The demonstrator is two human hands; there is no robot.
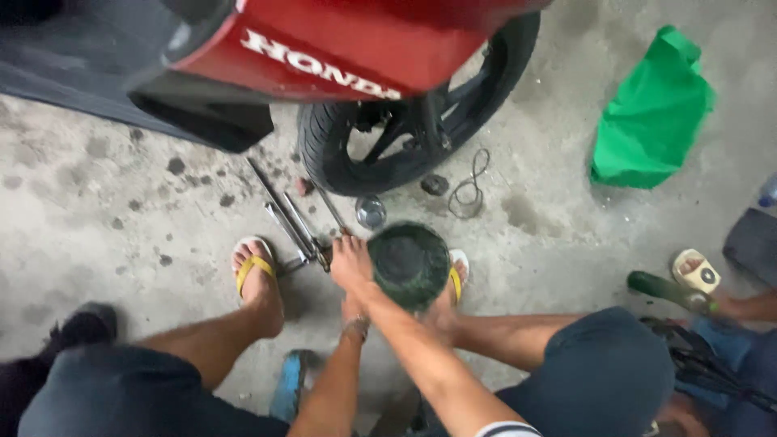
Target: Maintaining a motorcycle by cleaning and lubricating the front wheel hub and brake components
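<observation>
my right hand (351, 265) is gripping the rim of a round dark green bowl (409, 263), near the scooter's rear wheel (409, 129). left hand (354, 311) is tucked under the right arm, can't tell its grip. metal tools (295, 226) lie just left.

You get soft, even daylight with weak shadows under the scooter (340, 48). The round green object (409, 263) and your right hand (350, 263) smear with motion blur; the edges bend slightly.
</observation>
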